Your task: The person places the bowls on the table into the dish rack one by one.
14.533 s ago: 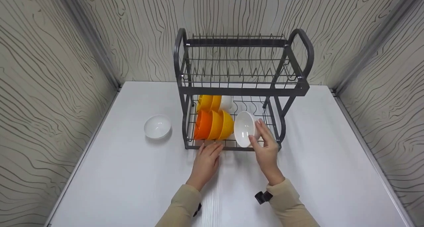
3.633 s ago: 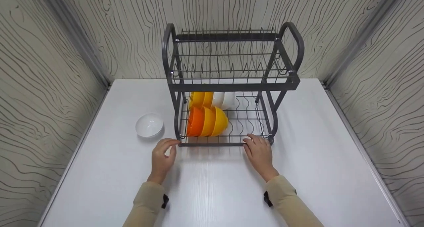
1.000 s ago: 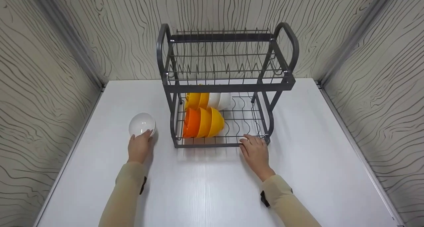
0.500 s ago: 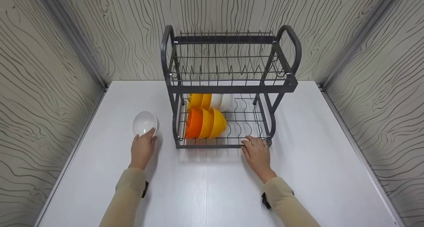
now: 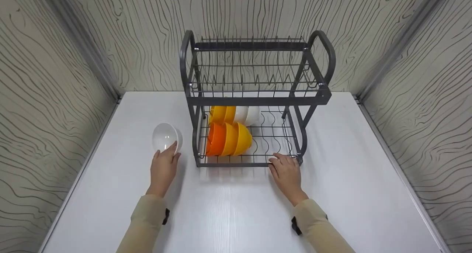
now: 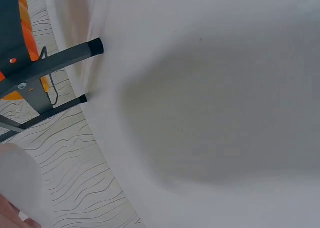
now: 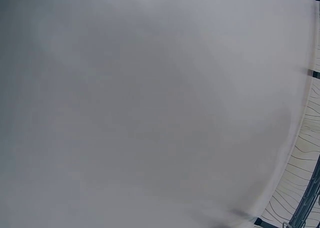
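A white bowl (image 5: 165,137) is tilted above the left part of the table, its shadow showing on the right. My left hand (image 5: 163,170) pinches its near right rim; in the left wrist view, part of the bowl (image 6: 22,180) shows beside some fingers (image 6: 12,215). My right hand (image 5: 287,174) rests with loose fingers on the front rail of a dark two-tier dish rack (image 5: 236,165), near its right corner. On the lower tier's left, an orange bowl (image 5: 215,140) and two yellow bowls (image 5: 243,139) stand on edge in front. Behind them are yellow bowls (image 5: 222,114) and white bowls (image 5: 253,115).
The rack's upper tier (image 5: 254,101) overhangs the back row of bowls and partly hides it. Arched handles (image 5: 329,57) rise at both ends. Wood-grain panels (image 5: 147,35) enclose the white table (image 5: 221,216) at the back and sides.
Over the last second my left hand has lifted and tilted the white bowl, shifting it slightly right. The white bowl my right hand held earlier has left the front row; the back row gained one.
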Motion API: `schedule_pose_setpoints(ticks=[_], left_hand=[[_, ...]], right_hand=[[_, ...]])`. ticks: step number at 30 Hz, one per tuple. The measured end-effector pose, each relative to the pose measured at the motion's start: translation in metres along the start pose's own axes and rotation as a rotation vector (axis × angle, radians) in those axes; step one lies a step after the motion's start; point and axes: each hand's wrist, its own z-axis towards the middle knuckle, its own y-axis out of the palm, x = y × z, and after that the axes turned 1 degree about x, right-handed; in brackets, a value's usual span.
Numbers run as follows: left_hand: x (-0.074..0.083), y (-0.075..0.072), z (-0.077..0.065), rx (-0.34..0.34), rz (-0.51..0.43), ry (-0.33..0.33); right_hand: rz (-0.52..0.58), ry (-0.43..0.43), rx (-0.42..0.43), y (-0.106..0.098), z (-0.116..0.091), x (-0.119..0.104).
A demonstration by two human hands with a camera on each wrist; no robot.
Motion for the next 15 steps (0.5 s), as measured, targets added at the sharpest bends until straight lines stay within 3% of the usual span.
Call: schedule_pose_setpoints(ticks=[5,9,15], left_hand=[[0.01,-0.003,-0.004,0.011,-0.026,-0.013],[0.019,-0.005,-0.01,0.041,-0.045,0.014],[0.028,-0.009,-0.018,0.082,-0.071,0.044]], right_hand=[[0.004,0.006,-0.006,-0.001,0.001,-0.001],[0.011,0.013,-0.021,-0.003,0.002,-0.002],[0.065,0.043,-0.103,-0.012,0.004,-0.004]])
